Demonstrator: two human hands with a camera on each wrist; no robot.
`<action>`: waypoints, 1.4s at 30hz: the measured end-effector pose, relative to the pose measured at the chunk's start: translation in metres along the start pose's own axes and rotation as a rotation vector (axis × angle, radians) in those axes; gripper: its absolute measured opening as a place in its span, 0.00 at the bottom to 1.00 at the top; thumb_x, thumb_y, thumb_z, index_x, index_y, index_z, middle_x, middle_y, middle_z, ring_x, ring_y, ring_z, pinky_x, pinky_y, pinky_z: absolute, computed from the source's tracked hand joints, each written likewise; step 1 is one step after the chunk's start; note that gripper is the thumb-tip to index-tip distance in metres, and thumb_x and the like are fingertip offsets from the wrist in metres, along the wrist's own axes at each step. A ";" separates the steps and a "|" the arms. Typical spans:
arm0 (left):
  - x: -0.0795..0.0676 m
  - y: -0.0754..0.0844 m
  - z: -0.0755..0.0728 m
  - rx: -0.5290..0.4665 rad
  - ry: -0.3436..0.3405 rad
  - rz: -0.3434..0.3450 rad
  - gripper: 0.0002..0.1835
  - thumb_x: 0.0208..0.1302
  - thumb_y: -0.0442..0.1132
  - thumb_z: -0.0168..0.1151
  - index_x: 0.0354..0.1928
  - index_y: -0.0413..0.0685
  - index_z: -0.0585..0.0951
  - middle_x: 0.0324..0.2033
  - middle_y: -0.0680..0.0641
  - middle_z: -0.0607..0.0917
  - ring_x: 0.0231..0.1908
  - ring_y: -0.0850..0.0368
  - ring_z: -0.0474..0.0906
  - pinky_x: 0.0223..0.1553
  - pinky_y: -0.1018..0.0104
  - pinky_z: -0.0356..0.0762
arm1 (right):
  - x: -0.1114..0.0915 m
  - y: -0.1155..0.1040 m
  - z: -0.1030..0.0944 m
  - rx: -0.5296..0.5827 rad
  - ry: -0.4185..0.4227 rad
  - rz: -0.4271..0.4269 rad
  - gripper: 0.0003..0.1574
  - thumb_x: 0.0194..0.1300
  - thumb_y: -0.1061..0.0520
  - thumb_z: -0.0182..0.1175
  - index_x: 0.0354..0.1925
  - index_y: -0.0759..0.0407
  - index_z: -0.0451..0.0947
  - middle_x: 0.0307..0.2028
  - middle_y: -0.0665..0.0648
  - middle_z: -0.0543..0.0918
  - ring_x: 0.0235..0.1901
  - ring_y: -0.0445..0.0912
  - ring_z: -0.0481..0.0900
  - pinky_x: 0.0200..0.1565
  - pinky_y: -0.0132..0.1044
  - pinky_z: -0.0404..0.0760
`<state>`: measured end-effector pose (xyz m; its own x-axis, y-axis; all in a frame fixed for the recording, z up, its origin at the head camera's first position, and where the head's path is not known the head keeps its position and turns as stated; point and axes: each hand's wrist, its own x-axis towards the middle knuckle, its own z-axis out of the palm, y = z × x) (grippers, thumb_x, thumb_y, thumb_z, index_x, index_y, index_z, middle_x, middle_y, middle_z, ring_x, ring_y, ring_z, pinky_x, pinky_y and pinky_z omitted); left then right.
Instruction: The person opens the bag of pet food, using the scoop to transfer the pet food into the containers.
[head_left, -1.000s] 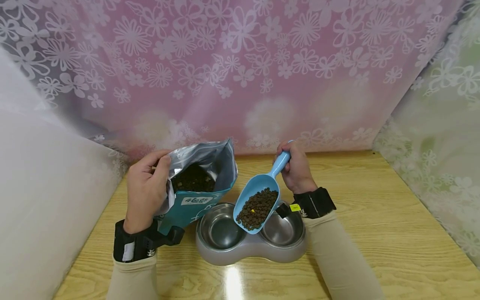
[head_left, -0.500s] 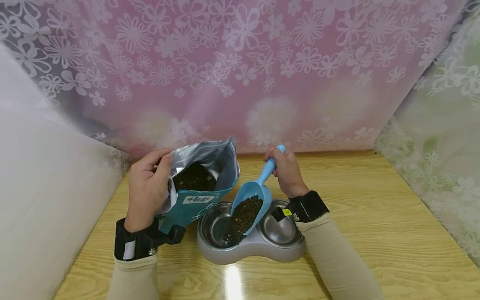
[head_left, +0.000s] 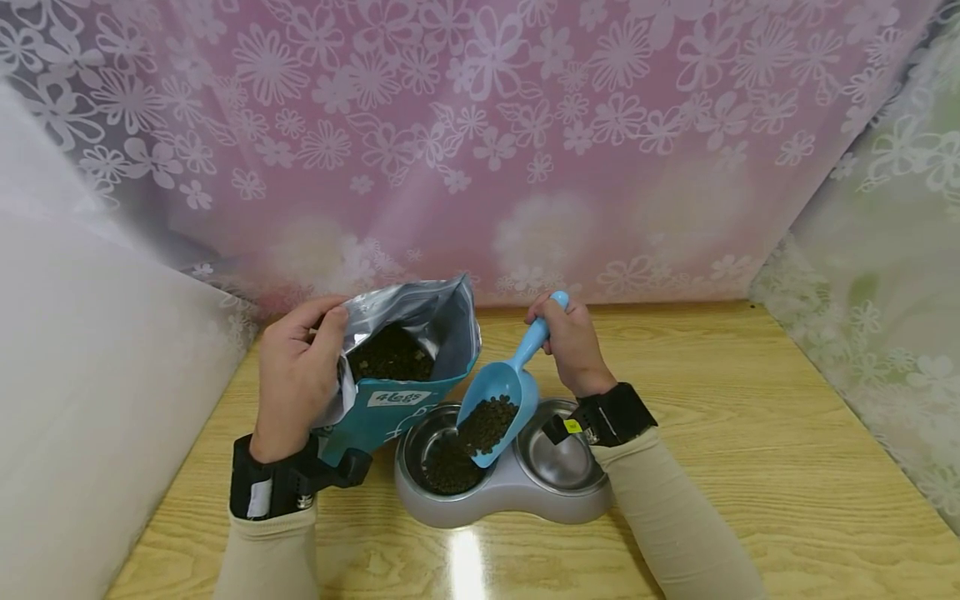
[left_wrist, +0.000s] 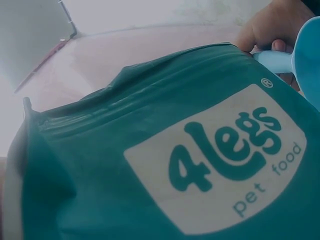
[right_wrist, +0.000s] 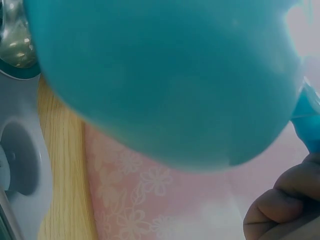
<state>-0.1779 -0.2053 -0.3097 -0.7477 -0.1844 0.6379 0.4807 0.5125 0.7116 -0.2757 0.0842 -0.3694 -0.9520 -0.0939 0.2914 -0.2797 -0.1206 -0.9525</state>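
Observation:
My left hand (head_left: 294, 379) grips the left edge of an open teal pet food bag (head_left: 408, 406), printed "4Legs pet food" in the left wrist view. Dark kibble (head_left: 392, 354) shows inside its silver lining. My right hand (head_left: 573, 342) holds a light blue scoop (head_left: 517, 377) by its handle. Tilted down to the left, the scoop carries brown kibble (head_left: 489, 423) at its lip, over the left bowl. Kibble (head_left: 450, 471) lies in that metal bowl (head_left: 417, 442). In the right wrist view the scoop's underside (right_wrist: 165, 85) fills most of the frame.
Both bowls sit in a grey double stand (head_left: 510, 493) on a wood-grain table (head_left: 720, 400). The right metal bowl (head_left: 562, 458) holds no kibble. A pink flowered curtain (head_left: 480, 167) hangs behind, with a white panel (head_left: 97, 333) at the left.
My right hand has moved left and tipped the scoop. Some kibble has slid from it into the left bowl. The bag and left hand have stayed almost still.

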 end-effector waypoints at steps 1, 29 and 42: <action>0.000 0.000 0.000 0.002 0.000 -0.001 0.13 0.71 0.39 0.53 0.47 0.44 0.85 0.36 0.47 0.84 0.28 0.59 0.74 0.28 0.72 0.71 | 0.000 0.000 0.000 -0.001 0.000 0.002 0.16 0.67 0.59 0.46 0.28 0.68 0.75 0.16 0.52 0.64 0.13 0.40 0.61 0.21 0.31 0.62; 0.002 -0.003 0.000 0.023 -0.009 -0.006 0.14 0.72 0.41 0.52 0.47 0.43 0.85 0.36 0.47 0.83 0.27 0.58 0.74 0.28 0.71 0.72 | -0.001 -0.001 0.001 0.002 -0.004 0.000 0.15 0.66 0.60 0.47 0.27 0.67 0.74 0.15 0.52 0.63 0.13 0.41 0.61 0.22 0.32 0.62; 0.003 -0.005 -0.005 -0.027 0.004 -0.025 0.13 0.71 0.39 0.54 0.46 0.42 0.85 0.33 0.45 0.83 0.28 0.59 0.72 0.29 0.71 0.69 | -0.003 -0.003 0.001 0.029 -0.027 -0.027 0.16 0.67 0.59 0.45 0.27 0.65 0.74 0.16 0.52 0.62 0.14 0.41 0.60 0.22 0.31 0.61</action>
<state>-0.1803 -0.2123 -0.3098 -0.7577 -0.2000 0.6212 0.4742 0.4853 0.7346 -0.2723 0.0837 -0.3675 -0.9403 -0.1170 0.3195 -0.3010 -0.1517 -0.9415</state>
